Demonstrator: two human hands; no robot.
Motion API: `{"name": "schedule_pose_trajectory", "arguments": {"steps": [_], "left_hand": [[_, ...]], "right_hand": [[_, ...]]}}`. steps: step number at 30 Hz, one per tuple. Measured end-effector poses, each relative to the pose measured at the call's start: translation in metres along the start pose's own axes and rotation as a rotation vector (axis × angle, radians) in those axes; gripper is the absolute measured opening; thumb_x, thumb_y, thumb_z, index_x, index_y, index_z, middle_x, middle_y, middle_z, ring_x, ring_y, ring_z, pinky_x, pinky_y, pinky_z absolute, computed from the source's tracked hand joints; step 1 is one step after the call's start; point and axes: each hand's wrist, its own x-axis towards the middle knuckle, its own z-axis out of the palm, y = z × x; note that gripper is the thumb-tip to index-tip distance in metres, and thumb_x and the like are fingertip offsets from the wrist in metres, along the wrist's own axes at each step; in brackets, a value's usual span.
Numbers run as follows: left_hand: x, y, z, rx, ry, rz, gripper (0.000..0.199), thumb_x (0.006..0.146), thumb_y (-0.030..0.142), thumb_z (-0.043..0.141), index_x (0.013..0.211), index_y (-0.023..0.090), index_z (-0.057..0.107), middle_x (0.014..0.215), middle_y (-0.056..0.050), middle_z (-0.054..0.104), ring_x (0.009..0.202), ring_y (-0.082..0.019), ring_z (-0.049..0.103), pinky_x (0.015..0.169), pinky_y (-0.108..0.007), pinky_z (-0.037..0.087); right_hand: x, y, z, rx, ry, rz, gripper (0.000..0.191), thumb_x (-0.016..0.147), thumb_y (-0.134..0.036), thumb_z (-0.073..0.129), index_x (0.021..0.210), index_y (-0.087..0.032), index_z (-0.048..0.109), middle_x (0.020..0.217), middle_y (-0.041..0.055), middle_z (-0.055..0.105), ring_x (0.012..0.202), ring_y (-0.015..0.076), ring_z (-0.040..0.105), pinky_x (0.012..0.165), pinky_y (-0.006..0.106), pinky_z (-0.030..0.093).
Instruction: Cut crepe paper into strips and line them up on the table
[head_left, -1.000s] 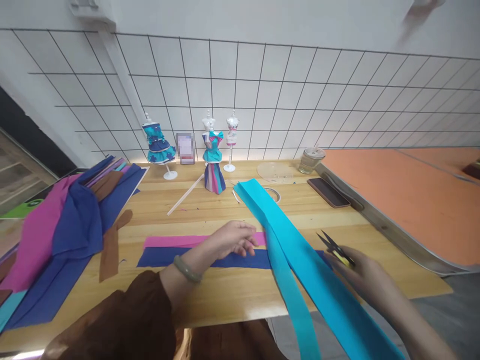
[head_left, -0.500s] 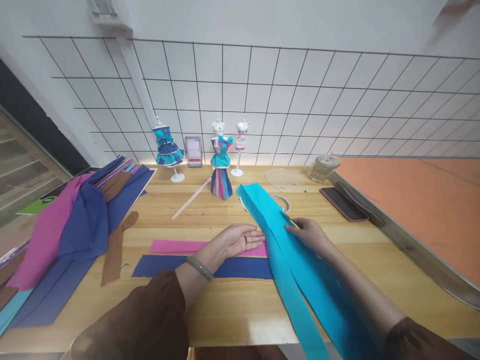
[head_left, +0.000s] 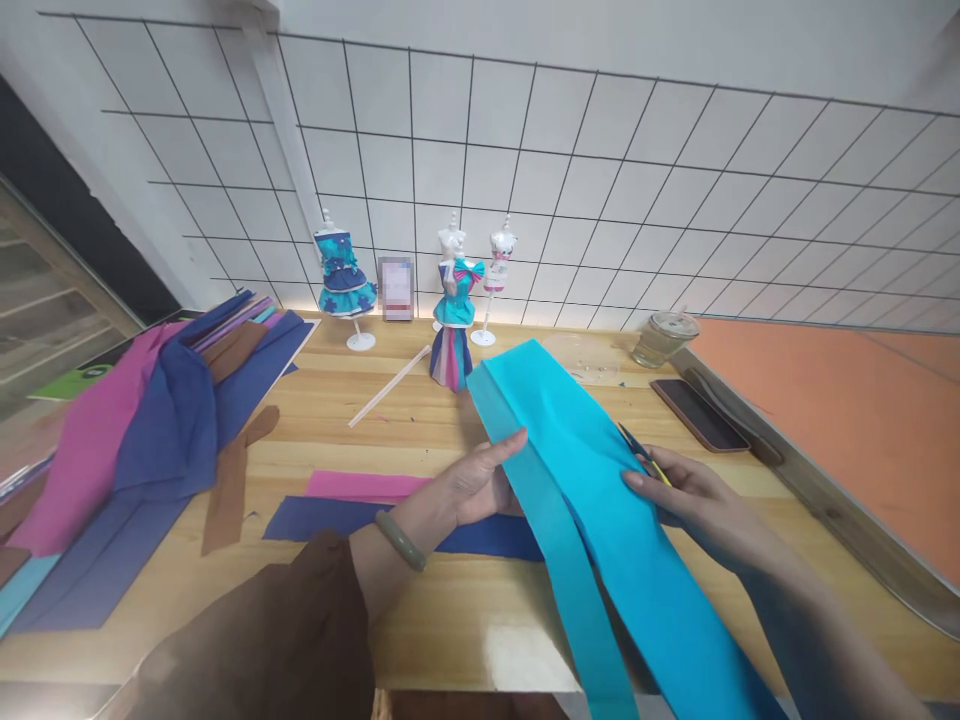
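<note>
My left hand (head_left: 484,485) grips the left edge of a long turquoise fabric sheet (head_left: 592,470), thumb on top and fingers beneath. A narrow strip along that side is split from the wider part over the lower stretch, and both hang past the table's front edge. In my right hand (head_left: 686,490) are small scissors (head_left: 641,450) with dark blades and a bit of yellow; its thumb rests on the right edge of the fabric. Below my left hand lie a pink strip (head_left: 360,486) and a navy strip (head_left: 322,518), partly covered by it.
Folded fabrics (head_left: 169,430) pile up at the left beside a brown piece (head_left: 229,490). Behind stand a blue-dressed mannequin (head_left: 345,275), another dressed mannequin (head_left: 454,320) and a bare-armed white one (head_left: 501,260). A phone (head_left: 699,414) and a lidded cup (head_left: 664,340) sit at the right.
My left hand has turned from lying palm-up beside the fabric to gripping its edge. The sheet is lifted and spread wider, and my right hand with the scissors has moved right.
</note>
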Motion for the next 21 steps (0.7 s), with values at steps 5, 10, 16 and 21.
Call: {"name": "schedule_pose_trajectory", "arguments": {"steps": [5, 10, 16, 21], "left_hand": [[-0.022, 0.009, -0.009, 0.172, 0.197, 0.094, 0.045, 0.066, 0.025, 0.074, 0.107, 0.011, 0.059, 0.108, -0.015, 0.064, 0.094, -0.027, 0.063, 0.083, -0.042, 0.049], [-0.025, 0.004, -0.041, 0.269, 0.427, 0.033, 0.043, 0.065, 0.023, 0.074, 0.103, 0.011, 0.057, 0.091, -0.013, 0.069, 0.078, -0.025, 0.067, 0.073, -0.044, 0.053], [-0.028, 0.007, -0.053, 0.310, 0.431, 0.005, 0.040, 0.066, 0.022, 0.073, 0.102, 0.013, 0.057, 0.094, -0.012, 0.069, 0.083, -0.025, 0.066, 0.074, -0.043, 0.053], [-0.041, 0.014, -0.055, 0.375, 0.346, -0.059, 0.035, 0.069, 0.024, 0.070, 0.100, 0.011, 0.059, 0.095, -0.012, 0.068, 0.078, -0.022, 0.067, 0.074, -0.039, 0.053]], "right_hand": [[0.028, 0.005, 0.011, -0.131, -0.038, -0.084, 0.043, 0.074, -0.050, 0.059, 0.105, -0.021, 0.056, 0.102, 0.0047, 0.064, 0.090, 0.0239, 0.059, 0.078, 0.035, 0.048], [0.059, 0.027, 0.020, -0.471, 0.093, -0.176, 0.044, 0.070, -0.058, 0.057, 0.087, -0.019, 0.063, 0.087, 0.0042, 0.067, 0.087, 0.0254, 0.059, 0.077, 0.034, 0.045], [0.033, 0.039, 0.012, -0.523, 0.181, -0.100, 0.048, 0.073, -0.060, 0.052, 0.098, -0.021, 0.064, 0.102, 0.0059, 0.066, 0.096, 0.0276, 0.058, 0.079, 0.033, 0.047], [-0.021, 0.035, 0.026, -0.387, 0.119, 0.135, 0.053, 0.073, -0.065, 0.047, 0.098, -0.023, 0.067, 0.099, 0.0058, 0.068, 0.093, 0.0279, 0.060, 0.073, 0.031, 0.050]]}}
